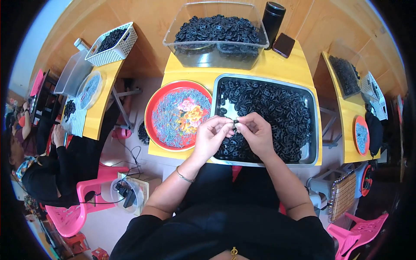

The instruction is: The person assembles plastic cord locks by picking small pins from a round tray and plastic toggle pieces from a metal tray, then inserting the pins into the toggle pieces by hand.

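Note:
Over the left part of a steel tray (315, 130), my two hands meet fingertip to fingertip. My right hand (258, 135) is closed in a pinch on a small black plastic piece (235, 124). Thumb and fingers of my left hand (211, 135) are pressed together right beside it; what they grip is too small to make out. Below lie heaps of black oval pieces with holes (268, 104), filling most of the tray. Left of it, touching or nearly so, a round red tray (149, 125) with a flower print carries many thin bluish-grey slivers (169, 108).
Behind the trays stands a clear plastic bin (212, 60) of black pieces, beside a black cylinder (273, 21) and a dark flat case (284, 45). Yellow side tables hold a white basket (117, 53) and a red dish (362, 135). Another person (56, 169) sits at left.

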A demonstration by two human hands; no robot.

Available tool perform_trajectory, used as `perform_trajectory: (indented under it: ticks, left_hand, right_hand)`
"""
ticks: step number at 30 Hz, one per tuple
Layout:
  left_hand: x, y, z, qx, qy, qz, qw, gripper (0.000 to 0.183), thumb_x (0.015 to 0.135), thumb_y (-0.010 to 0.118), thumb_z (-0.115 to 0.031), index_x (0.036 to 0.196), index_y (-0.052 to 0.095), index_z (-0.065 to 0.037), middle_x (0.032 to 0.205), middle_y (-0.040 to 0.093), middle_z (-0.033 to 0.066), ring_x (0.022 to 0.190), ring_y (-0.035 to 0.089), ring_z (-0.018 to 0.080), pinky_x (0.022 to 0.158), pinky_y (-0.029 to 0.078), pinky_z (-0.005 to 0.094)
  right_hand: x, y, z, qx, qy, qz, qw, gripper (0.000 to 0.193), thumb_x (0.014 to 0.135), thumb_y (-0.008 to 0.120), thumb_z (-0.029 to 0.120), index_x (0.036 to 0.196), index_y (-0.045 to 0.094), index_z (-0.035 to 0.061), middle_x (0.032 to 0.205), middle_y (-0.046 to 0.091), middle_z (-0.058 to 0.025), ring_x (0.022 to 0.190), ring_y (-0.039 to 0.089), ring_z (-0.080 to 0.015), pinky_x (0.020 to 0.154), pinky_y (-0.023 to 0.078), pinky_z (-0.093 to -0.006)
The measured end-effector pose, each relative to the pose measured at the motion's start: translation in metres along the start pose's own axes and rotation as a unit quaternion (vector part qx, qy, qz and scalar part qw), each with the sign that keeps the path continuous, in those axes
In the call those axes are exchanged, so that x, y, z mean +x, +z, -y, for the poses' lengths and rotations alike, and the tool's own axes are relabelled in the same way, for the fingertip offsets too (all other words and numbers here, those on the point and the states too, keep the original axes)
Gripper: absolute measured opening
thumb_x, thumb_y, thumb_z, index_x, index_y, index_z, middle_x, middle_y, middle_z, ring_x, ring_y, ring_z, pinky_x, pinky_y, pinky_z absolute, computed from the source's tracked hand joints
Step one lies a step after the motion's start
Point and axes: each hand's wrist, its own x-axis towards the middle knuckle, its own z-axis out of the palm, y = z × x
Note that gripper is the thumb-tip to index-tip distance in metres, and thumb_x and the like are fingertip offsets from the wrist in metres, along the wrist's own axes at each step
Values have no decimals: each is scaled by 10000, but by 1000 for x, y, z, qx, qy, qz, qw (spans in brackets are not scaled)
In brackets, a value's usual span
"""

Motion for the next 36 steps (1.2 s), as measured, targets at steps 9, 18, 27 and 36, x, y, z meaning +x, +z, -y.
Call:
perform_trajectory:
  ticks: [9,18,27,36]
  left_hand:
    - [2,-5,-5,-58,-58,37,996,148,881,519,-127,905,560,12,766,603,65,658,581,102,578,464,209]
    - [-1,-4,-7,-58,-70,19,996,86,852,552,-82,868,574,-1,735,611,54,633,586,95,563,465,201]
    - [0,-10,-6,-62,-34,56,996,46,816,568,6,860,580,17,776,626,69,709,616,97,640,513,207]
    - [9,-11,-9,80,19,48,995,213,781,612,0,990,582,25,804,611,65,743,622,114,653,512,221]
  right_hand:
    - [1,0,9,63,-2,4,998,159,793,562,-45,945,565,4,845,562,-24,764,547,-66,689,448,-198]
    - [0,0,4,32,-2,6,999,148,796,575,-34,941,577,-2,836,594,-35,751,564,-69,688,450,-196]
    - [-1,-5,-1,40,20,35,998,136,788,589,-26,923,590,-10,848,613,-52,772,583,-77,687,468,-204]
    - [3,-3,7,68,5,-5,998,174,823,526,-29,994,552,-7,859,571,-33,752,554,-72,682,452,-201]
